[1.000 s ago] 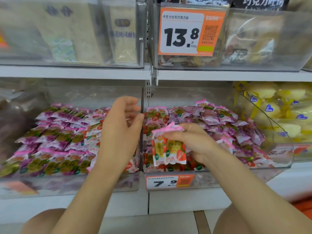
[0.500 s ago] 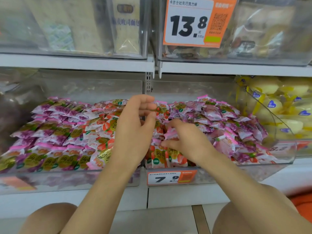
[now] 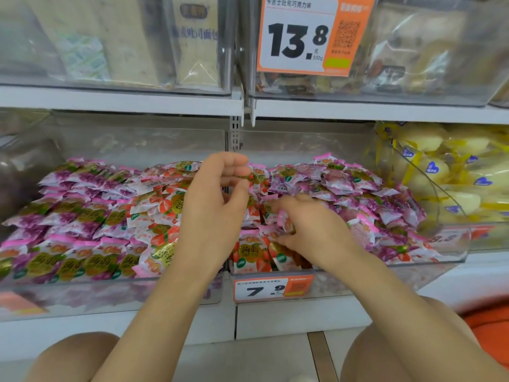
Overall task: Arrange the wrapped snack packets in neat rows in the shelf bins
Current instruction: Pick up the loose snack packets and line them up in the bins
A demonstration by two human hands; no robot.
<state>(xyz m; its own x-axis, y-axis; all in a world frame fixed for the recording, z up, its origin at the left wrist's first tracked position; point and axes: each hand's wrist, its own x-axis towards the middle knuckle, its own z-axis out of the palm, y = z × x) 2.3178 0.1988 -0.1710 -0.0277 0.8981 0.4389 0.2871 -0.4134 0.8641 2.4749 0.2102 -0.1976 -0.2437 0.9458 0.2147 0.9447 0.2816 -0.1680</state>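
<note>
Packets (image 3: 283,220), held up in front of the shelf a second ago by the right hand (image 3: 316,230), are now low in the front-left corner of the right bin (image 3: 358,279). The fingers (image 3: 292,206) are still pinching them, so seating them in the row looks under way. Left hand (image 3: 217,199) hovers over the divider (image 3: 228,144), fingers loosely curled and empty. Bin tag (image 3: 272,290) reads 7.9; upper tag (image 3: 303,37) reads 13.8, 500g.

Bright, even light from above leaves soft shadow under the shelf (image 3: 118,99). Clear bin fronts (image 3: 82,296) at lower left look hazy. Frame edges curve; detail is slightly soft.
</note>
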